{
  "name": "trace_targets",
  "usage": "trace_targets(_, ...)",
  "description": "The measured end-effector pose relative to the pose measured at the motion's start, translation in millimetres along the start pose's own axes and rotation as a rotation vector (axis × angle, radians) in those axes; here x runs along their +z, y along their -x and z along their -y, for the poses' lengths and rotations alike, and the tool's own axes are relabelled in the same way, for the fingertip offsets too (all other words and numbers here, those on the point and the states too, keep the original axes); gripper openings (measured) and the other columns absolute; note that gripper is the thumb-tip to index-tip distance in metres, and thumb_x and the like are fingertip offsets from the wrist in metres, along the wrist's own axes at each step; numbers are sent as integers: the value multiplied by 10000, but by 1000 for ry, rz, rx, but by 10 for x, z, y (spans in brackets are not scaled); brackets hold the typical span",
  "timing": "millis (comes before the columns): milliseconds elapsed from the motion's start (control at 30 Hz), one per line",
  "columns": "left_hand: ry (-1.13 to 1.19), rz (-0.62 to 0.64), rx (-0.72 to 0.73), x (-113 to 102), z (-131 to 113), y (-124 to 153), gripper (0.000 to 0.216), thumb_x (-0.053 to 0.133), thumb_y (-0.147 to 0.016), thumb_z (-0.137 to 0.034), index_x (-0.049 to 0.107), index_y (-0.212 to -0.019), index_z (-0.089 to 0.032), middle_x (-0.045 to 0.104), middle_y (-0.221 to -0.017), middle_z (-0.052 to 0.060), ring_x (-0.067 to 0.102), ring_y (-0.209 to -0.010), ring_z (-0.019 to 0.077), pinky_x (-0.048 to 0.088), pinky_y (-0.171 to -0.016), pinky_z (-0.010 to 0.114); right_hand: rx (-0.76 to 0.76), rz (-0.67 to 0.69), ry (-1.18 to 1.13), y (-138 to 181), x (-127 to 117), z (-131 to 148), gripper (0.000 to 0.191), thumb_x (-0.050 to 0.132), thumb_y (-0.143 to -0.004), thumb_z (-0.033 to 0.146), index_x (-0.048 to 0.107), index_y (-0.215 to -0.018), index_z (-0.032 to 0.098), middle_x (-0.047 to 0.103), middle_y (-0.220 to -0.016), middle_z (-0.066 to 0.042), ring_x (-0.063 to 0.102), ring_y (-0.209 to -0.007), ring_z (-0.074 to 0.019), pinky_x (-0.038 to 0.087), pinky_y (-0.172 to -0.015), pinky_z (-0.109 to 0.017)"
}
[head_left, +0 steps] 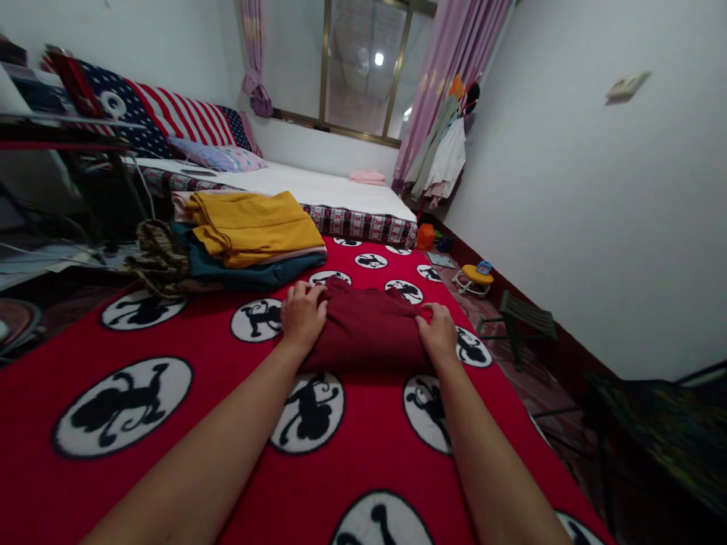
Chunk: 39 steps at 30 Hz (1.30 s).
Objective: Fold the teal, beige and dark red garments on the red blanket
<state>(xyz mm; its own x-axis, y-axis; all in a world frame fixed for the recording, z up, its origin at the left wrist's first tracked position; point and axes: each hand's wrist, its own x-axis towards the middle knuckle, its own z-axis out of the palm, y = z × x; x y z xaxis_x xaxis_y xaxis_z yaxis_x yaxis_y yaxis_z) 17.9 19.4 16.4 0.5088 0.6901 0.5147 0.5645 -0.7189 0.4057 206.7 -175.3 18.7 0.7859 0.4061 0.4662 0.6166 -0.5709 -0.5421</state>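
Note:
A dark red garment [366,333], folded into a compact bundle, lies on the red blanket [227,409] with its monkey print. My left hand [304,314] grips the bundle's left end, fingers curled over the cloth. At the opposite end my right hand [438,333] pinches the edge between thumb and fingers. Both forearms reach in from the bottom of the view. Beyond my left hand is a stack of folded clothes, with a mustard-yellow garment [255,223] on top and a dark teal one [250,276] beneath. Beside the stack lies a crumpled brown patterned cloth [162,253].
A second bed [318,185] with a white cover stands behind, holding a folded pink cloth [367,177] and pillows. On the right floor are a yellow-topped stool [477,274] and a folding stool [525,316]. A cluttered desk [62,144] stands left; clothes [446,155] hang by the curtain.

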Motion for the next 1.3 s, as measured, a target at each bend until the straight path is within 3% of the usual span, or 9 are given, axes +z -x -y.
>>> trace_targets(100,78,21,164,-3,-133,4,356,496,-912,-348,623,-1230,-251,556,-1312,79,489,-1212,262,381,-1031,398,-218,-28,-74,14,-13,224,371,514,-857,273,613,-1192,150,623,-1220,-137,562,-1134,-250,409,-996,-381)
trace_targets(167,162,228,318,49,-239,30,449,429,-945,-436,542,-1338,-250,501,-1419,66,428,-1310,245,307,-1108,414,-329,102,-108,57,58,349,396,461,-915,323,586,-1263,182,591,-1311,-107,505,-1239,-229,363,-1062,-380)
trace_targets(267,177,568,368,201,-306,52,579,329,-959,-535,415,-1443,-231,349,-1542,72,271,-1435,254,184,-1164,484,-293,371,-26,145,259,358,416,402,-950,347,578,-1301,209,516,-1418,-77,398,-1358,-226,298,-1119,-417)
trace_targets(333,130,620,285,303,-260,25,607,300,-962,-537,392,-1458,-200,292,-1563,92,205,-1460,267,150,-1171,498,-240,446,-5,183,382,270,418,389,-948,336,597,-1283,197,505,-1431,-82,397,-1362,-222,293,-1126,-411)
trace_targets(600,1,209,-94,350,89,-104,572,505,-904,-401,439,-1402,-129,466,-1430,205,446,-1314,341,380,-1053,465,57,-26,-48,110,420,33,569,630,-744,324,553,-1272,124,461,-1398,-220,435,-1304,-341,343,-1063,-490)
trace_targets(767,308,191,-229,298,108,-143,850,715,-764,-300,287,-1477,-124,541,-1356,210,541,-1234,328,426,-1027,428,285,106,-349,-24,367,-29,719,793,-545,294,563,-1210,146,659,-1167,-189,612,-1093,-346,456,-936,-479)
trace_targets(1000,1086,284,-623,58,20,-250,892,803,-617,-137,394,-1410,-126,637,-1247,162,643,-1093,254,525,-939,379,415,305,-721,-57,128,62,315,762,-537,320,701,-790,143,741,-766,-90,693,-738,-277,542,-682,-385)
trace_targets(1200,1250,-51,-94,-429,-225,-437,1025,792,-537,-80,357,-1456,-203,703,-1064,30,669,-992,205,530,-894,296,-48,-272,-855,-156,-222,386,346,695,-651,308,663,-972,182,707,-988,-50,651,-903,-198,501,-839,-327)
trace_targets(1300,1230,-5,123,-541,-139,-484,956,722,-565,-81,381,-1447,-220,708,-948,-3,678,-914,177,527,-828,255,-142,-329,-761,-179,-241,291,261,608,-670,267,663,-912,185,698,-907,-22,633,-835,-175,493,-776,-294)
